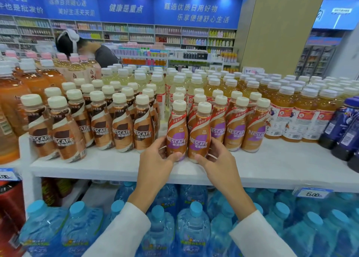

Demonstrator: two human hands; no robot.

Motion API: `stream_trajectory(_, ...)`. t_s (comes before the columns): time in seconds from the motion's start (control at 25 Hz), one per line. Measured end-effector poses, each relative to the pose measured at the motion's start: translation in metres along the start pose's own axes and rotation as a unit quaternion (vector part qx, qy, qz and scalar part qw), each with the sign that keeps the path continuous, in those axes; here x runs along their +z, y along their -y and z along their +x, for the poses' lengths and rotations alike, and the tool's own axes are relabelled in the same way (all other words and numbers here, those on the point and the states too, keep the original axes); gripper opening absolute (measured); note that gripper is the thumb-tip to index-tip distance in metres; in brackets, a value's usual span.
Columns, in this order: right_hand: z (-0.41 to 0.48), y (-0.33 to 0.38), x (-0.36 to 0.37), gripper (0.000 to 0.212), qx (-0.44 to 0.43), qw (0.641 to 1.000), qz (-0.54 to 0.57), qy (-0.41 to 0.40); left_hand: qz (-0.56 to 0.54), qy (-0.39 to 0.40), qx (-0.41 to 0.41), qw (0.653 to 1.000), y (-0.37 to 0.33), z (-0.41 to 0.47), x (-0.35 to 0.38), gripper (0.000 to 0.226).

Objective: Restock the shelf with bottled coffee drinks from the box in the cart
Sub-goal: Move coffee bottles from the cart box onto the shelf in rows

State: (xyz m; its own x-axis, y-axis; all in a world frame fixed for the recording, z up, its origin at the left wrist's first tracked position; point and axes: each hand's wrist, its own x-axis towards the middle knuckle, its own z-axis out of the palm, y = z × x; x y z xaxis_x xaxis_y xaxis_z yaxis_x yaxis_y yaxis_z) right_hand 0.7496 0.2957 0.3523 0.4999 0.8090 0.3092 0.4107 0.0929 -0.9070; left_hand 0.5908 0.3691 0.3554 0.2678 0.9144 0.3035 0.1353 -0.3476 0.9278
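Grip: my left hand (155,157) curls round the base of a purple-label coffee bottle (177,132); my right hand (215,157) curls round the second bottle (200,134) | Where: both upright, touching, at the white shelf (116,169) front | Handling: probably full and weighty; rigid plastic; glossy sleeve may slip; hold low on the body

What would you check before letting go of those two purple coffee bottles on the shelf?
1. Left hand grips the left bottle: ok.
2. Right hand grips the right bottle: ok.
3. Both bottles upright, caps on: ok.
4. Bases flat on the shelf: cannot tell, fingers hide them.
5. Next to the matching purple-label row: ok.
6. Apart from the brown-label bottles: ok, a gap shows.
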Motion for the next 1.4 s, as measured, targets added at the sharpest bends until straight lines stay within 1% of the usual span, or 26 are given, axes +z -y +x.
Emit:
stream_trajectory(0.08, 0.004, 0.0, -0.002, 0.051, -0.001, 1.0, 0.003, 0.018, -0.001, 0.001, 0.003, 1.0, 0.001, 0.0, 0.001, 0.058)
stream_trajectory(0.2, 0.005, -0.001, -0.003, 0.054, -0.003, 1.0, -0.002, 0.029, -0.002, 0.0, 0.007, 1.0, 0.003, 0.0, 0.003, 0.06)
stream_trajectory(0.28, 0.003, -0.002, 0.001, 0.057, -0.007, 1.0, -0.021, -0.007, -0.005, -0.002, 0.008, 1.0, 0.004, -0.001, 0.005, 0.061)
stream_trajectory(0.36, 0.003, -0.002, 0.004, 0.065, -0.017, 0.998, -0.04, -0.054, -0.005, -0.009, 0.01, 1.0, 0.004, -0.001, 0.006, 0.061)
stream_trajectory(0.4, 0.004, -0.002, 0.005, 0.067, -0.016, 0.997, -0.039, -0.063, -0.005, -0.012, 0.01, 1.0, 0.004, -0.001, 0.006, 0.061)
stream_trajectory(0.56, 0.005, -0.002, 0.002, 0.067, -0.006, 0.998, -0.023, -0.049, 0.005, -0.018, 0.009, 1.0, 0.004, -0.001, 0.006, 0.059)
stream_trajectory(0.96, 0.005, -0.003, 0.002, 0.065, -0.019, 0.999, -0.015, -0.048, 0.012, -0.047, 0.007, 0.999, 0.007, -0.001, 0.009, 0.061)
stream_trajectory(1.16, 0.004, -0.005, 0.006, 0.066, -0.023, 0.998, -0.026, -0.05, 0.023, -0.036, 0.008, 0.999, 0.009, 0.0, 0.009, 0.064)
stream_trajectory(1.4, 0.0, -0.006, 0.009, 0.065, -0.018, 0.997, -0.035, -0.062, 0.049, -0.041, 0.031, 0.997, 0.011, -0.002, 0.009, 0.058)
